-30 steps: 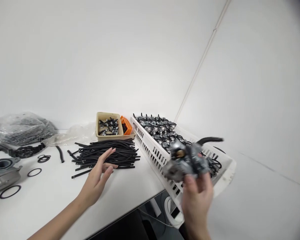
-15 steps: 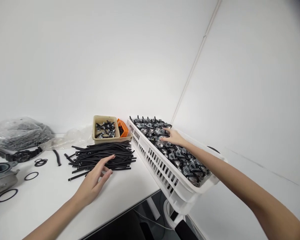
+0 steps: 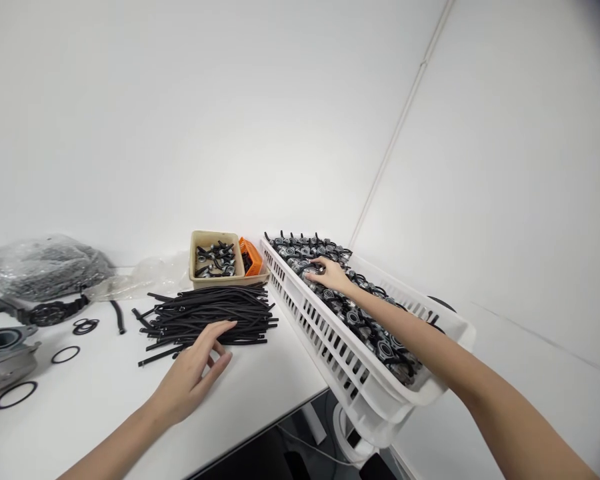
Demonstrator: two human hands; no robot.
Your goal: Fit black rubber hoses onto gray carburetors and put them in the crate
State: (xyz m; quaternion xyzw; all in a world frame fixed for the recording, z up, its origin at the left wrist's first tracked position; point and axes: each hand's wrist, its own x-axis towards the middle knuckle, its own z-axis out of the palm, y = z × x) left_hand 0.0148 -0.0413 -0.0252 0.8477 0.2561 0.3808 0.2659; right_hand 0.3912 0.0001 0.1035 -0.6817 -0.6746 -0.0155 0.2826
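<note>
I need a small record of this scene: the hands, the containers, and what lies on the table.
Right hand: over the white slotted plastic basket, fingertips among grey metal parts with black tubes
Left hand: at the pile of long black flexible tubes; contact unclear
Basket position: near end juts past the white table's edge
Other containers: beige rectangular plastic tray with small black-and-metal pieces; orange plastic basket on its right
Table's left side: black wristwatch, clear plastic bag, larger grey metal part

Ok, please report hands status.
Right hand at silver metal parts in white plastic basket, grip unclear. Left hand empty, near thin black tubes. No visible obstruction.
</note>
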